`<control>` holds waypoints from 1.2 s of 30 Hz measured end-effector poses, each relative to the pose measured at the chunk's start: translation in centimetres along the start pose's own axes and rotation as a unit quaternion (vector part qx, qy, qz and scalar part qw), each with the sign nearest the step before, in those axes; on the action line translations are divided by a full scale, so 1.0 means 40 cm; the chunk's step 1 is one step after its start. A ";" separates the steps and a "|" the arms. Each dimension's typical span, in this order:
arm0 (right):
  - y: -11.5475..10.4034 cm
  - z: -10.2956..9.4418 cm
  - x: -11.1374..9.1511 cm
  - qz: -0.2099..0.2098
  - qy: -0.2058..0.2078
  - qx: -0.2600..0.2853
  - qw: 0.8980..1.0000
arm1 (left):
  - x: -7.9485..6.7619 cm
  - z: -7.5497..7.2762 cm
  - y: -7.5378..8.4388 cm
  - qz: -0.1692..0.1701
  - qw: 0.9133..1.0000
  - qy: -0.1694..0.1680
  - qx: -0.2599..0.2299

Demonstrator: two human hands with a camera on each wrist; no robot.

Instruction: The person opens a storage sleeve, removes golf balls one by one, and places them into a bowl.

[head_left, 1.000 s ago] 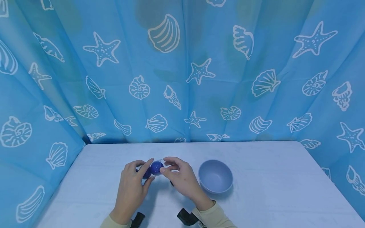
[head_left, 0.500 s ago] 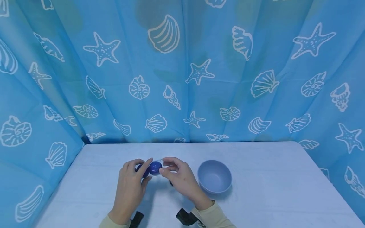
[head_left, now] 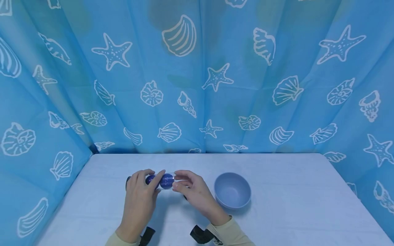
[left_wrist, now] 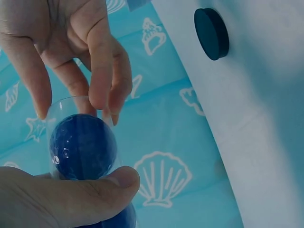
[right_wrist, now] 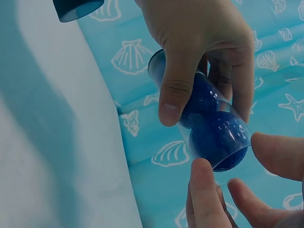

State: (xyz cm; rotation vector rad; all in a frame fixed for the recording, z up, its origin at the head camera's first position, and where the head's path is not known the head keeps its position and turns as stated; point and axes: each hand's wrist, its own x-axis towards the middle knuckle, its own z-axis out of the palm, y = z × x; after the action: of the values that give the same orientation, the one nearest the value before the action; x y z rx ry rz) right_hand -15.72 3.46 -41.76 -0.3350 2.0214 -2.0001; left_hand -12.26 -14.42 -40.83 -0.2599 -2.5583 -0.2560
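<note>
Plainly, left grip (head_left: 140,198) clasps the clear tube (right_wrist: 204,107) mid-length; right grip (head_left: 197,194) seemingly pinches its rim (right_wrist: 231,156).

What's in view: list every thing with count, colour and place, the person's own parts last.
table: one, white, lower part of the head view
curtain: count unclear, blue with white sea prints, around the table
bowl: one, blue-grey, on the table, right of the tube
tube: one, clear, held up
balls: two visible, blue, inside the tube
disc: one, dark, on the table
dark shape: one, top edge of the right wrist view, cut off; may repeat something listed
wrist pieces: two, black, by the wrists
sleeves: two, beige, forearms
left hand: one, around the tube
right hand: one, at the tube's rim
</note>
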 end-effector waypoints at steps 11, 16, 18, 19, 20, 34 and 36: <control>0.012 0.005 0.003 0.026 -0.020 0.064 0.997 | 0.003 -0.003 0.004 0.010 1.000 0.010 0.022; 0.010 0.005 0.003 0.038 -0.011 0.052 0.998 | 0.002 -0.002 0.002 0.009 1.000 0.011 0.017; 0.009 0.005 0.003 0.040 -0.008 0.049 0.998 | 0.001 -0.001 0.003 0.005 1.000 0.012 0.015; 0.009 0.004 0.003 0.038 -0.008 0.051 0.998 | 0.001 -0.001 0.003 0.004 1.000 0.013 0.013; 0.009 0.003 0.003 0.036 -0.007 0.050 0.998 | 0.001 -0.001 0.004 0.003 1.000 0.013 0.012; 0.003 -0.005 0.000 -0.002 0.017 0.014 1.000 | 0.001 0.000 0.006 -0.026 1.000 -0.013 -0.006; 0.000 -0.008 0.000 -0.003 0.023 -0.002 1.000 | 0.003 0.002 0.004 -0.026 1.000 -0.013 -0.008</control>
State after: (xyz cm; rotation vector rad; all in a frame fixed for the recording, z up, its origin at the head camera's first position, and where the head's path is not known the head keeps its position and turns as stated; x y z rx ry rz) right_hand -15.84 3.75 -41.76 -0.2995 2.0531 -2.0259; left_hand -12.35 -14.22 -40.82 -0.2049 -2.5921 -0.2948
